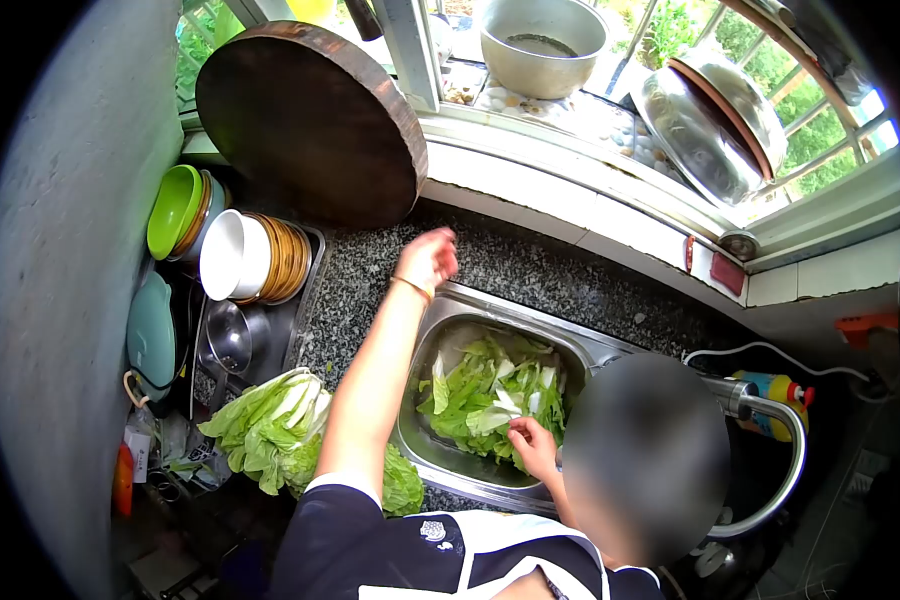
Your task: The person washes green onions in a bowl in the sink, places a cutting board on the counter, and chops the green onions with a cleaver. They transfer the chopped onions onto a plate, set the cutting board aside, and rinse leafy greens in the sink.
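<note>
Torn green lettuce leaves [460, 400] fill much of the steel sink [406, 425]. Over them, my right hand [533, 445] has its fingers closed at the pale end of a lettuce leaf [500, 412]. My left hand [430, 262], with a bangle at the wrist, is raised above the counter by the sink's back left corner. Its fingers look loosely bent and apart, slightly blurred, with nothing visible in them. Whole lettuce heads [280, 430] lie left of the sink, partly behind my left arm.
A round wooden chopping board [310, 125] leans at the window. Left stand stacked bowls [235, 255], a green bowl [174, 212] and a ladle [230, 335] on a metal tray. A curved faucet [795, 455] and bottles [775, 400] are right. A blurred head covers the sink's right side.
</note>
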{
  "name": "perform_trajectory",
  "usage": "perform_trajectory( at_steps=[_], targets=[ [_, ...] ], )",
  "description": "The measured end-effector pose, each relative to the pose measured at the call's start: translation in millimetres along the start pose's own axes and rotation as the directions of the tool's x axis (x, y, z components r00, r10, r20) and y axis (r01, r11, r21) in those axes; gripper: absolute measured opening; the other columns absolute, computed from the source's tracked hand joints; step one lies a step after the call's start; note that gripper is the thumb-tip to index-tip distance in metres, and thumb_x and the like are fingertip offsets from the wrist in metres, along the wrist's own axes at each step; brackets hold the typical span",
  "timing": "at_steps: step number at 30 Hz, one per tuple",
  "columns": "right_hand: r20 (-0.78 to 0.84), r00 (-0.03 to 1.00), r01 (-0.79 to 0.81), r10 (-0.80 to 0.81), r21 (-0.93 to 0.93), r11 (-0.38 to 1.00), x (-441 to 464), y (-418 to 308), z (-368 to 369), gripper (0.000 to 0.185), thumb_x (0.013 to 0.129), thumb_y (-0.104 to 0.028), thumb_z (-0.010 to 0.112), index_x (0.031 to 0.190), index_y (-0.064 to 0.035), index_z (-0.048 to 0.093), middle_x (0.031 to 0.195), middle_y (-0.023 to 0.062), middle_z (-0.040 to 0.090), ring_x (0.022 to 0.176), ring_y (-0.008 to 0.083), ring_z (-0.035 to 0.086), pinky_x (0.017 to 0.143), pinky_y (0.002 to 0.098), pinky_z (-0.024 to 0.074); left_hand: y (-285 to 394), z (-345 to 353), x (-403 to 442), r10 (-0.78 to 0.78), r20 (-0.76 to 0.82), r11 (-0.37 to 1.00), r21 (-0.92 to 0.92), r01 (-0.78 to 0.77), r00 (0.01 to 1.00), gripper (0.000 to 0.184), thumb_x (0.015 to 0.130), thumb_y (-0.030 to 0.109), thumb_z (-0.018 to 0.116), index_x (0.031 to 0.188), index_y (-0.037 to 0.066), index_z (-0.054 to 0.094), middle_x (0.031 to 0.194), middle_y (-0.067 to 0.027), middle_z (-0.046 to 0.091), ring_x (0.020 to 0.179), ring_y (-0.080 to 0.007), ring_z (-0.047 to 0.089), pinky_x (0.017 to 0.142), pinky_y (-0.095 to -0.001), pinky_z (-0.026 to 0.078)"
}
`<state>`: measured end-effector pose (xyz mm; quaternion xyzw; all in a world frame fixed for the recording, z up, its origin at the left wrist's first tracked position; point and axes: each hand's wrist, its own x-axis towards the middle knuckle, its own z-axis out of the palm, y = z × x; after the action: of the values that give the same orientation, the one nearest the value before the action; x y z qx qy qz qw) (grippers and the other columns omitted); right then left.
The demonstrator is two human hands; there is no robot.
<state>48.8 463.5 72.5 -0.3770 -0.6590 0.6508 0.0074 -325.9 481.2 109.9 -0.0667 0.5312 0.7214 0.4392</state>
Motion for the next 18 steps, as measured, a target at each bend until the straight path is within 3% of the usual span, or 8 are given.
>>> perform_trajectory(
  at_steps=[2, 5, 10, 11, 13, 15, 16, 18],
  targets=[
    [-0.002, 1.000, 0.016, -0.016, 0.013, 1.000, -0.7, -1.2, 0.4, 0.020, 0.083, -0.012, 0.060, 0.100, -0.0008, 0.058, 0.082, 0.0034, 0.062, 0.073, 0.0093, 0.057, 0.067, 0.0233, 0.0468, 15.8, -14.0, 15.8, 0.010, 0.030, 0.856, -0.518, 0.007, 0.999, 0.017, 0.083, 0.011, 0.058, 0.099, 0.007, 0.060, 0.087, -0.0059, 0.061, 0.080, -0.0180, 0.058, 0.077, -0.0389, 0.050],
    [0.034, 0.998, -0.061, 0.061, 0.011, 0.998, -7.7, 2.4, -2.8, 0.024, 0.083, -0.013, 0.058, 0.103, 0.0000, 0.057, 0.089, 0.0096, 0.062, 0.080, 0.0163, 0.059, 0.073, 0.0282, 0.0475, 28.5, -21.5, 23.8, 0.003, 0.068, 0.731, -0.681, 0.044, 0.998, 0.022, 0.082, 0.004, 0.052, 0.103, 0.000, 0.057, 0.091, -0.0094, 0.061, 0.083, -0.0210, 0.058, 0.079, -0.0375, 0.049],
    [0.074, 0.996, -0.051, 0.049, 0.024, 0.998, -26.1, 26.9, -9.6, 0.023, 0.087, -0.015, 0.055, 0.105, -0.0013, 0.053, 0.090, 0.0043, 0.058, 0.081, 0.0104, 0.054, 0.074, 0.0243, 0.0447, 30.3, -22.8, 21.5, -0.001, 0.071, 0.702, -0.711, 0.051, 0.997, 0.021, 0.082, 0.007, 0.053, 0.101, -0.002, 0.057, 0.087, -0.0100, 0.060, 0.081, -0.0208, 0.058, 0.076, -0.0367, 0.049],
    [0.041, 0.996, 0.085, -0.080, -0.124, 0.989, -25.4, 57.9, -6.9, 0.022, 0.087, -0.014, 0.055, 0.104, -0.0008, 0.053, 0.090, 0.0047, 0.058, 0.081, 0.0107, 0.055, 0.074, 0.0244, 0.0447, 30.3, -21.7, 20.5, -0.006, 0.069, 0.679, -0.732, 0.055, 0.998, 0.021, 0.083, 0.009, 0.053, 0.100, -0.002, 0.058, 0.085, -0.0096, 0.060, 0.080, -0.0206, 0.058, 0.075, -0.0365, 0.049],
    [0.036, 0.999, 0.022, -0.018, -0.124, 0.992, -32.7, 47.4, -10.0, 0.021, 0.086, -0.013, 0.055, 0.102, 0.0002, 0.054, 0.088, 0.0050, 0.058, 0.079, 0.0109, 0.055, 0.072, 0.0242, 0.0450, 32.0, -16.2, 13.4, -0.036, 0.072, 0.679, -0.730, 0.077, 0.997, 0.018, 0.083, 0.014, 0.055, 0.094, 0.001, 0.060, 0.080, -0.0077, 0.059, 0.073, -0.0189, 0.056, 0.071, -0.0344, 0.049],
    [-0.009, 0.999, -0.039, 0.038, -0.089, 0.995, -41.4, 32.9, -12.1, 0.020, 0.085, -0.011, 0.056, 0.100, 0.0017, 0.056, 0.086, 0.0060, 0.059, 0.076, 0.0115, 0.056, 0.070, 0.0244, 0.0458, 26.7, -13.7, 4.6, 0.151, 0.330, 0.716, -0.686, 0.127, 0.932, 0.015, 0.083, 0.018, 0.055, 0.082, 0.004, 0.061, 0.074, -0.0065, 0.056, 0.068, -0.0179, 0.053, 0.067, -0.0318, 0.047],
    [-0.044, 0.998, -0.056, 0.052, -0.103, 0.993, -47.1, 23.9, -13.0, 0.020, 0.085, -0.011, 0.056, 0.100, 0.0029, 0.057, 0.084, 0.0069, 0.061, 0.074, 0.0120, 0.058, 0.068, 0.0248, 0.0466, 27.8, -0.2, -11.3, 0.127, 0.298, 0.774, -0.626, 0.093, 0.946, 0.019, 0.083, 0.021, 0.055, 0.071, 0.006, 0.059, 0.069, -0.0060, 0.054, 0.065, -0.0170, 0.051, 0.064, -0.0301, 0.045],
    [-0.121, 0.993, -0.007, -0.002, -0.074, 0.997, -59.4, 18.5, -10.6, 0.021, 0.084, -0.012, 0.057, 0.100, 0.0017, 0.058, 0.083, 0.0079, 0.063, 0.073, 0.0120, 0.058, 0.068, 0.0256, 0.0473, 6.5, -3.2, -22.2, 0.205, 0.585, 0.956, -0.290, -0.034, 0.784, 0.018, 0.084, 0.020, 0.055, 0.075, 0.005, 0.060, 0.070, -0.0063, 0.055, 0.065, -0.0175, 0.052, 0.065, -0.0298, 0.046]
  ],
)
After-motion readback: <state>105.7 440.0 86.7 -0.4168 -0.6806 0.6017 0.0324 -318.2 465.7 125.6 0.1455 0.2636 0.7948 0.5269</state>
